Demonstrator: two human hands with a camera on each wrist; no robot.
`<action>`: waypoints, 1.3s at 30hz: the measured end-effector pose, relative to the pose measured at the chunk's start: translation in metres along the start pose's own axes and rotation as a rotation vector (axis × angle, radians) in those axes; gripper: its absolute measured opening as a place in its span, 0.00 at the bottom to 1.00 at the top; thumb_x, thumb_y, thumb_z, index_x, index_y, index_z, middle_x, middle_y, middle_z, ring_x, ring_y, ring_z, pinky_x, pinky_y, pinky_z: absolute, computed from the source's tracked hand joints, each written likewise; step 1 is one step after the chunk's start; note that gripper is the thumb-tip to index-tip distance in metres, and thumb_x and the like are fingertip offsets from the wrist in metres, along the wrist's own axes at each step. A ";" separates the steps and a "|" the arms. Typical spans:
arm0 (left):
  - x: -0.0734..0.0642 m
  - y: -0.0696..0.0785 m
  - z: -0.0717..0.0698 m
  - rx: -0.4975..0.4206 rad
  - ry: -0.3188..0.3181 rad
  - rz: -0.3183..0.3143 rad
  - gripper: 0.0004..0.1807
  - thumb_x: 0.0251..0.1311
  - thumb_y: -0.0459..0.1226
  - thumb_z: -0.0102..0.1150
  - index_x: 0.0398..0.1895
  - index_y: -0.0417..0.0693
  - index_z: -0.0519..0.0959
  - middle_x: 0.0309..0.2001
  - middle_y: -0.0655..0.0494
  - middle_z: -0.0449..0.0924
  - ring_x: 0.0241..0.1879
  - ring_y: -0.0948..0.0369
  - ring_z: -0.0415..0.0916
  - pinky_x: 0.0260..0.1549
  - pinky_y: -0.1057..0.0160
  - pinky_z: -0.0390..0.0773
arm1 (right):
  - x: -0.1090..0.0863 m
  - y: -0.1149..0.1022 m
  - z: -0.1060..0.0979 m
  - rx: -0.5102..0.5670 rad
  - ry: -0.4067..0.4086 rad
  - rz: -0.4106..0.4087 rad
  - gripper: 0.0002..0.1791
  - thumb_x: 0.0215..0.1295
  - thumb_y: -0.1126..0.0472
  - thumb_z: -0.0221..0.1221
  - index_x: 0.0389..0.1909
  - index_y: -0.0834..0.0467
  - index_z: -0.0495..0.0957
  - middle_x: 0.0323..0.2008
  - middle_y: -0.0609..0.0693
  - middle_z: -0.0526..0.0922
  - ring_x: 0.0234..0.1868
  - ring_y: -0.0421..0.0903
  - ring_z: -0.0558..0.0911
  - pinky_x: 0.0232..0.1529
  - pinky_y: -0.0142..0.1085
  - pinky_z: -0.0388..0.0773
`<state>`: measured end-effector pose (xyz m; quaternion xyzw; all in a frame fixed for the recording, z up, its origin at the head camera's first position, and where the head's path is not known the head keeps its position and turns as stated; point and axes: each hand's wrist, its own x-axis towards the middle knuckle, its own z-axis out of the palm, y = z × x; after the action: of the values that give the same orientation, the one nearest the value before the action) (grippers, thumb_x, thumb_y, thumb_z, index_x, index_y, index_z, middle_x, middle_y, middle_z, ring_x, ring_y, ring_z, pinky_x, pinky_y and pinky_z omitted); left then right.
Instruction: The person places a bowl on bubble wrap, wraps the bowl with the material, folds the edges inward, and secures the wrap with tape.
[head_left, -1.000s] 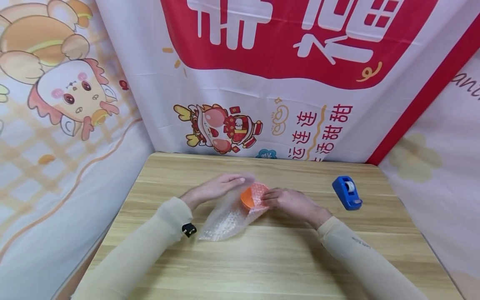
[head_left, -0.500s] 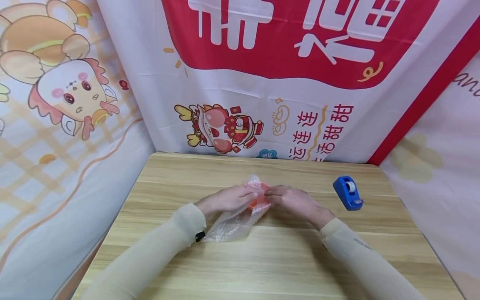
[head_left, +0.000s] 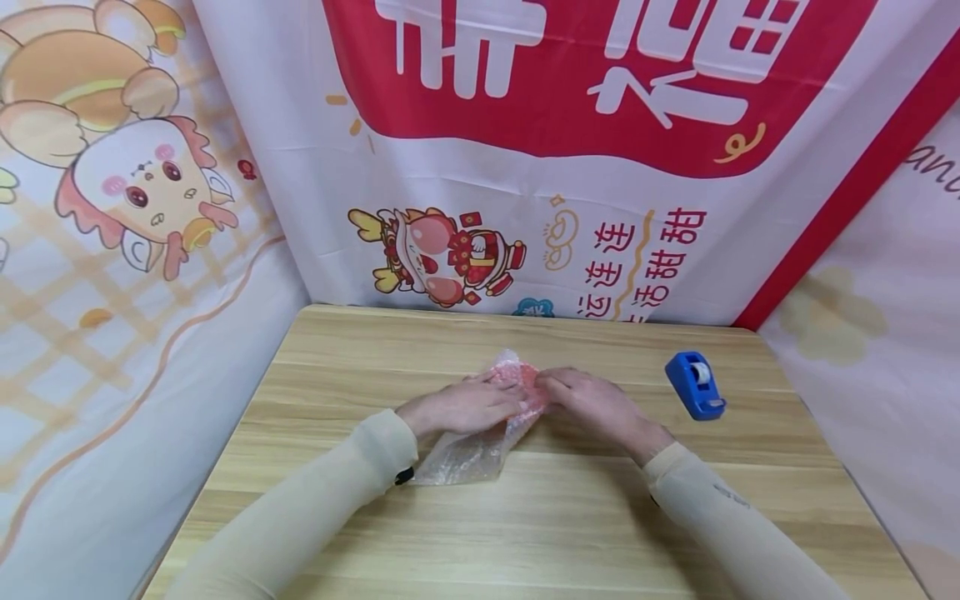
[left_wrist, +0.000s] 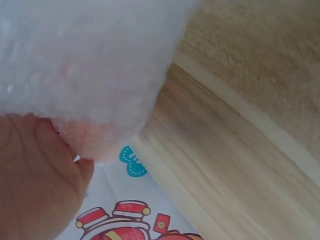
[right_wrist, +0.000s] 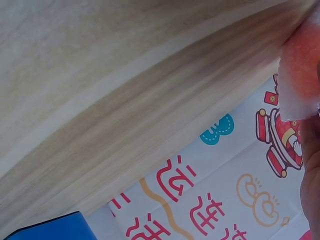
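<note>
A sheet of clear bubble wrap (head_left: 461, 460) lies around an orange item (head_left: 531, 377) on the table; only its colour shows through the wrap now. My left hand (head_left: 468, 406) rests across the top of the wrap with its fingers extended. At the bundle's right side, my right hand (head_left: 596, 408) grips the wrapped edge with bent fingers; its thumb is hidden. In the left wrist view the bubble wrap (left_wrist: 100, 60) fills the upper left, above the left hand (left_wrist: 40, 180). Orange shows through the wrap (right_wrist: 299, 65) at the right edge of the right wrist view.
A blue tape dispenser (head_left: 696, 386) with a roll of tape stands on the right of the wooden table (head_left: 525, 533). Printed cloth (head_left: 480, 183) hangs behind the table's far edge, and more cloth hangs on both sides.
My left hand has moved right, folding the loose wrap over the orange item, and now lies flatter on it. The right hand has stayed at the bundle's right side.
</note>
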<state>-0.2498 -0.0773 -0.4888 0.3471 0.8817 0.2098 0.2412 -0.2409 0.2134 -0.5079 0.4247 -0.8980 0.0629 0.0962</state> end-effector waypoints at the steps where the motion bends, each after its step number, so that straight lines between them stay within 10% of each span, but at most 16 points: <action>1: 0.000 0.001 0.001 0.023 0.001 -0.002 0.36 0.96 0.61 0.31 0.97 0.63 0.59 0.97 0.62 0.55 0.98 0.59 0.48 1.00 0.45 0.39 | 0.000 0.000 0.001 0.005 -0.004 0.001 0.24 0.84 0.59 0.72 0.76 0.54 0.82 0.76 0.52 0.89 0.76 0.53 0.89 0.78 0.52 0.89; 13: -0.001 0.000 0.002 0.163 0.078 -0.011 0.34 0.95 0.63 0.35 0.87 0.62 0.78 0.87 0.61 0.77 0.91 0.53 0.69 0.95 0.37 0.60 | 0.001 0.001 0.001 -0.059 -0.099 -0.066 0.27 0.78 0.64 0.76 0.74 0.49 0.87 0.78 0.51 0.87 0.80 0.54 0.85 0.82 0.56 0.85; 20: -0.006 -0.011 -0.006 0.259 0.071 0.135 0.25 0.94 0.56 0.49 0.76 0.61 0.89 0.75 0.63 0.90 0.79 0.58 0.83 0.90 0.44 0.72 | 0.008 0.005 0.004 0.367 -0.146 0.369 0.27 0.96 0.42 0.53 0.86 0.42 0.78 0.87 0.48 0.78 0.91 0.60 0.72 0.90 0.73 0.68; 28: -0.014 -0.010 -0.003 0.380 0.031 0.309 0.29 0.87 0.50 0.60 0.87 0.63 0.78 0.84 0.65 0.82 0.84 0.61 0.78 0.90 0.48 0.73 | 0.020 0.011 0.004 0.677 -0.215 0.679 0.28 0.86 0.23 0.55 0.79 0.22 0.79 0.86 0.37 0.78 0.93 0.53 0.69 0.93 0.75 0.58; 39: -0.017 -0.020 0.007 0.547 0.110 0.475 0.37 0.86 0.40 0.68 0.93 0.59 0.69 0.91 0.60 0.71 0.91 0.61 0.68 0.91 0.56 0.71 | 0.024 0.014 0.003 0.692 -0.228 0.646 0.28 0.89 0.26 0.53 0.82 0.24 0.78 0.87 0.34 0.76 0.94 0.51 0.67 0.96 0.71 0.55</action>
<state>-0.2453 -0.1014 -0.5010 0.5820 0.8116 0.0346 0.0362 -0.2672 0.2041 -0.5058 0.1355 -0.9152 0.3374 -0.1739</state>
